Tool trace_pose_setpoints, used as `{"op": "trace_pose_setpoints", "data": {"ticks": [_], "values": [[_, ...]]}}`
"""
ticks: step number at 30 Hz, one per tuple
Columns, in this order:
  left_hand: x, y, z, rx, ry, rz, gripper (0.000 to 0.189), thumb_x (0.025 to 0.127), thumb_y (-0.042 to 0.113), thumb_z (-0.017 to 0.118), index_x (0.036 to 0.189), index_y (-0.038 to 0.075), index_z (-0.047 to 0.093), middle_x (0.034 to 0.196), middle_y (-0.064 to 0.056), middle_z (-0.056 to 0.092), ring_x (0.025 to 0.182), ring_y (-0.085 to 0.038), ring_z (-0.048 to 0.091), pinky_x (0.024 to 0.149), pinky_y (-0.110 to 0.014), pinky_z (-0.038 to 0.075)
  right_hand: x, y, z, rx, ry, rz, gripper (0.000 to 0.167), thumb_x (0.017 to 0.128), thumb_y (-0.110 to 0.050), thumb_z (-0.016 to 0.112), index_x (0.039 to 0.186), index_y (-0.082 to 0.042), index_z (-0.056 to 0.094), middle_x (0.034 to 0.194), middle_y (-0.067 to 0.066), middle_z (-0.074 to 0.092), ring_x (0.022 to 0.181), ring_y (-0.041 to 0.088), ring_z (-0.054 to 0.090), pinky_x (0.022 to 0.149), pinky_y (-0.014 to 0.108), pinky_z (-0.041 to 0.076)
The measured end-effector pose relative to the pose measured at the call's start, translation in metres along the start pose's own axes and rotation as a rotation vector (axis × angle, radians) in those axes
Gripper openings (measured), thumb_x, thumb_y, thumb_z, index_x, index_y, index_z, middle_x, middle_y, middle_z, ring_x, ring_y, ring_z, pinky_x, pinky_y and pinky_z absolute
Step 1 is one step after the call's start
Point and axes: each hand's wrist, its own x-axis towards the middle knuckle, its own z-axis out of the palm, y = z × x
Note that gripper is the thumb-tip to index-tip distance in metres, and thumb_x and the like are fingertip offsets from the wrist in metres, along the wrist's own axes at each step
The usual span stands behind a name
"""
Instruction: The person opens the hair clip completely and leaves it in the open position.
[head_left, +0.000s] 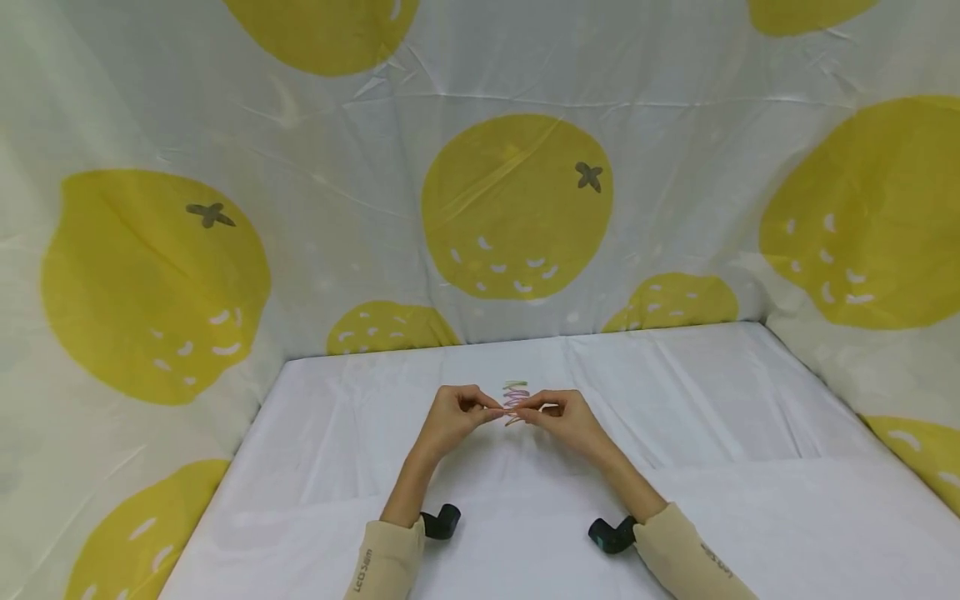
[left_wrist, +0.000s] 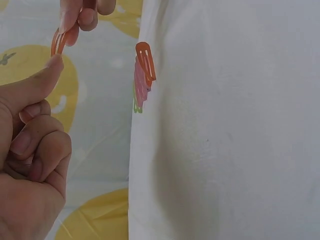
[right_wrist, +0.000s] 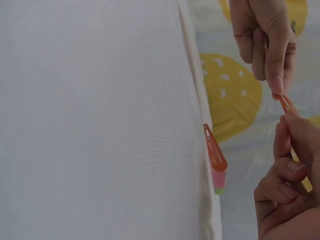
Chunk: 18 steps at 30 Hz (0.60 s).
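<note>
An orange snap hair clip is held in the air between two hands. My left hand pinches one end between thumb and finger. At the other end, the thumb and finger of my right hand pinch it too. Beyond and below the hands, more hair clips lie in a column on the white table: an orange hair clip in front, pink hair clips behind it, and a green hair clip farthest back. In the head view the fingers partly hide the held clip.
A white cloth covers the table. Behind and beside it hangs a pale curtain printed with large yellow fruit. A black wrist mount sits on the left forearm, and another black mount on the right.
</note>
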Motion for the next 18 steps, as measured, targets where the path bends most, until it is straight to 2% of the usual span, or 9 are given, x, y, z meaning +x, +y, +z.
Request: {"op": "trace_pose_setpoints", "data": {"ticks": [4, 7, 11, 18], "values": [[0.001, -0.001, 0.001, 0.001, -0.006, 0.012, 0.007, 0.086, 0.007, 0.083, 0.087, 0.001, 0.081, 0.083, -0.014, 0.076, 0.063, -0.006, 0.049, 0.059, -0.019, 0.042, 0.0, 0.001, -0.001, -0.019, 0.061, -0.08, 0.014, 0.092, -0.017, 0.079, 0.104, -0.011, 0.082, 0.099, 0.011, 0.078, 0.06, 0.013, 0.055, 0.058, 0.019, 0.041], [0.001, -0.001, 0.002, -0.001, -0.003, 0.016, 0.006, 0.086, 0.007, 0.084, 0.086, 0.001, 0.081, 0.082, -0.015, 0.075, 0.061, -0.006, 0.047, 0.057, -0.019, 0.04, 0.0, 0.001, -0.001, -0.021, 0.104, -0.124, 0.012, 0.089, -0.014, 0.081, 0.101, -0.011, 0.083, 0.086, 0.01, 0.074, 0.058, 0.006, 0.04, 0.053, 0.019, 0.033], [0.001, 0.001, 0.006, 0.006, 0.034, 0.027, 0.005, 0.083, 0.005, 0.085, 0.082, 0.002, 0.081, 0.077, -0.014, 0.075, 0.059, -0.005, 0.046, 0.055, -0.019, 0.038, 0.001, 0.0, 0.0, -0.032, 0.144, -0.157, 0.012, 0.086, -0.009, 0.084, 0.097, -0.006, 0.083, 0.072, 0.01, 0.062, 0.061, 0.007, 0.038, 0.053, 0.021, 0.031], [-0.001, 0.001, 0.013, 0.015, 0.118, 0.051, 0.008, 0.08, 0.0, 0.085, 0.075, 0.003, 0.081, 0.064, -0.011, 0.068, 0.053, -0.003, 0.042, 0.05, -0.019, 0.033, 0.0, -0.001, 0.004, -0.045, 0.203, -0.226, 0.01, 0.081, -0.004, 0.086, 0.091, -0.002, 0.084, 0.065, 0.012, 0.057, 0.06, 0.006, 0.039, 0.053, 0.02, 0.03]]}}
